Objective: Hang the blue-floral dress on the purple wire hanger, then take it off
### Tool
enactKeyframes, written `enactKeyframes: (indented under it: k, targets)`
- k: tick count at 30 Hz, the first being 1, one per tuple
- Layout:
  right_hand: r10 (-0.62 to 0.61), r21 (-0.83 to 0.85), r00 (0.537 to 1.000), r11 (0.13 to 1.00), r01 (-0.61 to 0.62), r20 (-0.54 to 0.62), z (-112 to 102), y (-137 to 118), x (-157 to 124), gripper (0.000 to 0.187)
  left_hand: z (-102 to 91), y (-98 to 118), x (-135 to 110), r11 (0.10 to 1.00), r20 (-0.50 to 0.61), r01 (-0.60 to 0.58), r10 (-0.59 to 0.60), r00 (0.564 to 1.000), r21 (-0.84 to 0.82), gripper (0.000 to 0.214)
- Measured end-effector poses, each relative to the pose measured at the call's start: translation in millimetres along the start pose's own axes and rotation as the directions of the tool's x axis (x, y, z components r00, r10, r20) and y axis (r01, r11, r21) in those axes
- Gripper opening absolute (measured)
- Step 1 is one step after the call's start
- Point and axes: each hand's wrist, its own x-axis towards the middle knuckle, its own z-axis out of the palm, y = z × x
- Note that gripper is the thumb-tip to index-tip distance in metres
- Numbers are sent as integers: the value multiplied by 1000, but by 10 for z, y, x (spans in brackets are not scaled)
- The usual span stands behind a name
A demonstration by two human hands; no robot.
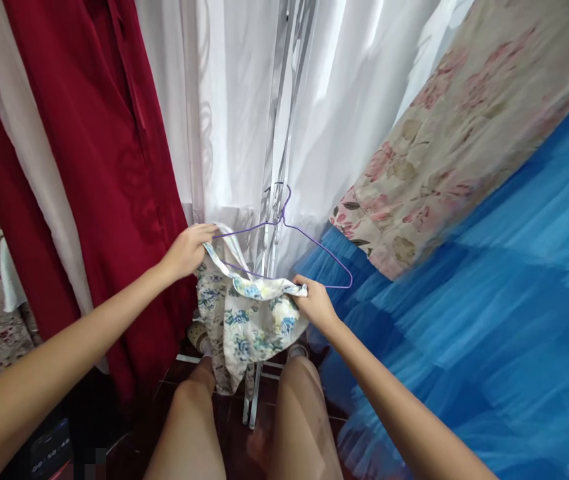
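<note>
A small white garment with blue flowers (244, 327) hangs between my two hands, partly threaded onto a thin purple wire hanger (314, 241). My left hand (187, 250) is closed on the garment's left strap and the hanger's left end. My right hand (314, 303) pinches the garment's upper right edge, just below the hanger's bottom wire. The hanger's hook sits against a metal rack pole (277, 193). My bare knees show below the garment.
Red dresses (104, 153) and white fabric hang at the left. White sheer cloth (354, 93) hangs behind the pole. A blue tulle skirt (489, 320) and a beige floral fabric (464, 140) fill the right side. Dark floor lies below.
</note>
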Motion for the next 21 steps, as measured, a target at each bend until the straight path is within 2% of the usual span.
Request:
enactKeyframes:
  k: [2,3,5,7,9,11,13,16,19,21]
  targets:
    - [-14,67,1000,998,13,15,-3,-21,-76,9,122,178,134,983,-56,-84,76,996,-166,25]
    - [-20,98,1000,995,18,15,-14,-32,-113,11,184,242,187,974,-93,-90,72,993,-207,23]
    - [-31,144,999,989,29,12,-79,-43,-173,22,302,300,264,978,-176,-37,1,984,-204,19]
    - [-29,178,999,984,31,-14,-213,-26,-202,40,400,279,298,982,-244,64,-106,964,-176,20]
    - [9,173,991,985,14,-130,-402,23,-193,64,477,222,294,971,-264,138,-187,946,-193,24]
    - [79,107,948,993,-48,-310,-613,87,-149,82,532,175,270,957,-262,158,-222,939,-245,26]
    - [133,24,915,991,-134,-381,-807,139,-84,78,568,153,245,949,-257,154,-227,939,-276,25]
    - [178,-46,922,978,-206,-343,-1002,153,3,57,608,152,225,951,-243,159,-226,943,-266,26]
    - [143,-111,890,971,-211,-434,-1081,106,52,71,637,152,215,952,-225,161,-222,949,-261,33]
    - [130,-156,903,965,-210,-409,-1128,59,69,68,627,141,208,950,-212,153,-214,953,-272,39]
